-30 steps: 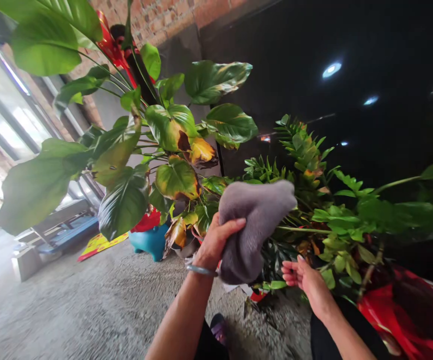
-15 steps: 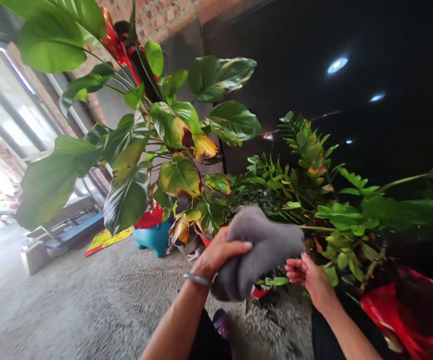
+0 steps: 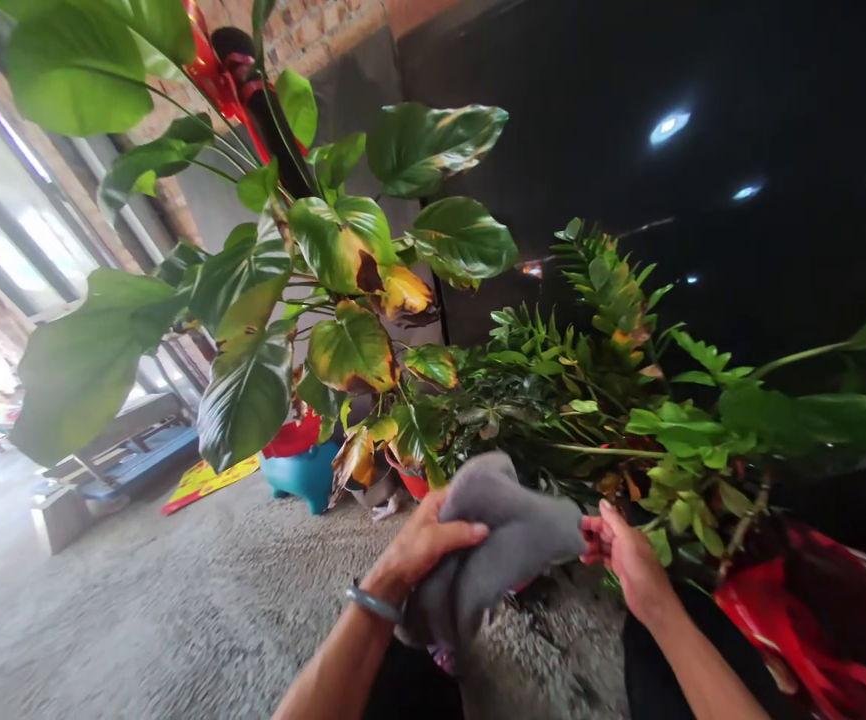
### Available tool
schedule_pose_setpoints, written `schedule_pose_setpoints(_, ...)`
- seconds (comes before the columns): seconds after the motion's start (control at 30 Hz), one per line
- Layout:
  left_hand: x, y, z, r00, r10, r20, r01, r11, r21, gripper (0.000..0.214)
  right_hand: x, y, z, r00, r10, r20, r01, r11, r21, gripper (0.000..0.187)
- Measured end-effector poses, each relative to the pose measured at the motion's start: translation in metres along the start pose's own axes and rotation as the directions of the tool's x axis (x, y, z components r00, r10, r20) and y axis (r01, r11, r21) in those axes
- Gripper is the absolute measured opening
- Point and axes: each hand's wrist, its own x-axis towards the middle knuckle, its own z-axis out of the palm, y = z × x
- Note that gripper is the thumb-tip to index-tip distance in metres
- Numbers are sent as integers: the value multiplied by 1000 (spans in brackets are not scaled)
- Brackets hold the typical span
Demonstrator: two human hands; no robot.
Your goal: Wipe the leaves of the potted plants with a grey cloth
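A bunched grey cloth (image 3: 504, 540) hangs in front of me, folded over on itself. My left hand (image 3: 422, 545), with a bracelet at the wrist, is closed around its left part, the thumb lying on top. At the cloth's right end, the fingers of my right hand (image 3: 635, 565) are curled in and pinch its edge. Just beyond the cloth are the dark green leaves of low potted plants (image 3: 553, 400). A tall plant with large leaves (image 3: 350, 345), some yellow and brown at the edges, rises to the left of my hands.
Behind the tall plant stands a blue pot (image 3: 302, 475) with red wrapping. A yellow and red mat (image 3: 212, 482) lies on the rough grey floor (image 3: 215, 600). Red wrapping (image 3: 800, 610) surrounds a pot at right. A dark glossy wall (image 3: 590, 120) backs the plants.
The cloth and my left hand have shifted slightly left and down. My right hand, apart from the cloth before, now has its fingertips at the cloth's right edge.
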Motion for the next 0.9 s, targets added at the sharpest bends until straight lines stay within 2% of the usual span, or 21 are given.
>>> schedule_pose_setpoints(0.07,7,30,-5,970,148,-192,-174,976,-128,28,0,-1,2,1000,15,-9,-15,1000,9,54)
schedule_pose_setpoints(0.13,22,49,-11,883,223,-413,-349,901,-258,23,-2,-2,5,1000,24,-7,-24,999,22,54)
schedule_pose_setpoints(0.17,29,51,-13,842,217,-494,-402,863,-306,19,-4,-4,7,1000,28,-9,-28,999,28,55)
schedule_pose_setpoints(0.2,36,48,-15,821,184,-541,-413,845,-339,16,-5,-5,9,999,37,-12,-36,999,33,55)
schedule_pose_setpoints(0.23,39,40,-17,818,133,-560,-381,854,-354,13,-6,-6,10,999,45,-14,-45,998,38,55)
schedule_pose_setpoints(0.3,38,11,-21,845,0,-534,-216,915,-342,10,-9,-9,12,998,60,-11,-59,997,46,56)
schedule_pose_setpoints(0.37,25,-21,-26,895,-109,-433,-19,959,-282,12,-10,-10,12,998,62,-7,-61,997,52,56)
schedule_pose_setpoints(0.43,7,-40,-32,934,-137,-331,50,965,-258,19,-11,-11,11,999,54,-4,-54,997,56,56)
schedule_pose_setpoints(0.5,-5,-34,-38,931,-121,-344,22,961,-277,21,-11,-11,9,999,47,-8,-47,997,58,57)
schedule_pose_setpoints(0.57,-7,-7,-41,891,-58,-451,-92,948,-304,14,-10,-10,9,999,43,-11,-42,997,62,59)
schedule_pose_setpoints(0.67,12,38,-39,806,136,-577,-360,885,-295,8,-9,-8,11,999,33,-3,-33,997,74,58)
schedule_pose_setpoints(0.73,29,49,-35,790,184,-585,-419,858,-296,13,-8,-7,12,1000,24,9,-24,997,80,56)
schedule_pose_setpoints(0.8,42,35,-31,819,108,-563,-322,899,-296,15,-8,-6,13,1000,16,14,-17,997,80,52)
schedule_pose_setpoints(0.9,39,-18,-33,874,-55,-482,-64,972,-226,18,-7,-5,12,1000,12,10,-12,997,78,51)
